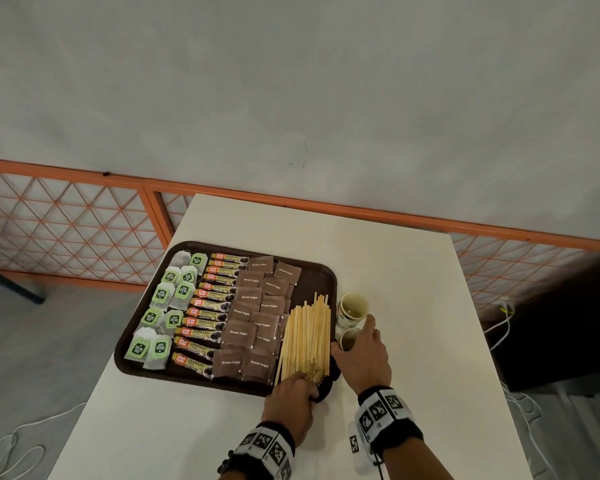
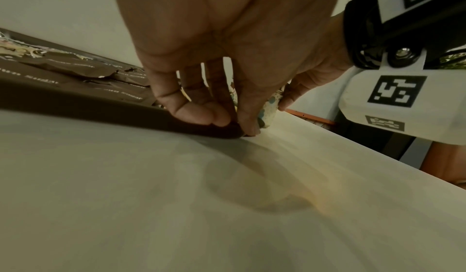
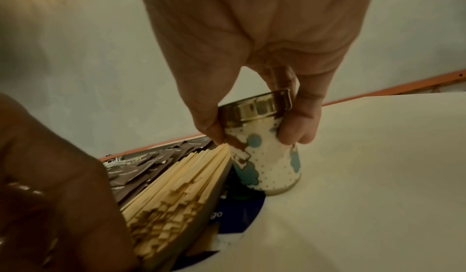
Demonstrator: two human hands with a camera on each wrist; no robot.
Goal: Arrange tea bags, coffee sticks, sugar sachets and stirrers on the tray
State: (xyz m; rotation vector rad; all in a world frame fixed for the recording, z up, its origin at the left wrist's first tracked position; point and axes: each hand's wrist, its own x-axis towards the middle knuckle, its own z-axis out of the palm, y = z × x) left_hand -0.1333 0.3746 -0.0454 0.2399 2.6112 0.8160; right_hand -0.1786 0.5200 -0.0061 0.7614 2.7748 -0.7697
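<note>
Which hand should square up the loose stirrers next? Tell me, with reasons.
Left. The left hand already rests at the near ends of the stirrers by the tray corner. The right hand is occupied, gripping a patterned cup on the table beside the tray.

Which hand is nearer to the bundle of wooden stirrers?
Left. The left hand rests on the near ends of the wooden stirrers at the tray corner. The right hand is beside the tray, gripping a patterned cup on the table.
</note>
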